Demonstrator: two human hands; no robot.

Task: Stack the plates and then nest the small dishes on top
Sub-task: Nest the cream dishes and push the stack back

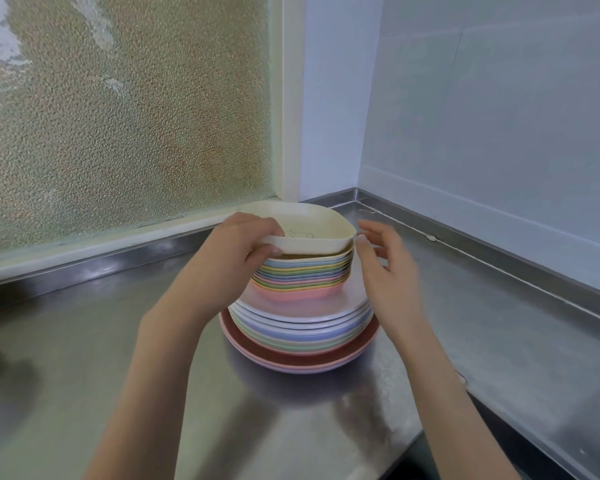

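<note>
Cream dish (312,225) gripped by left hand (236,251), atop pastel nested dishes (302,275), plates (302,327)

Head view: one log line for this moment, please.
left hand grips cream dish | dish atop nested dishes | plates stacked | right hand open beside

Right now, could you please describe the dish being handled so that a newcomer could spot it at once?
On the steel counter below the frosted window stands a stack of plates topped by nested small dishes. The cream dish is uppermost, gripped by the left hand; unlike its pastel neighbours, it sits tilted, not yet nested.
</note>
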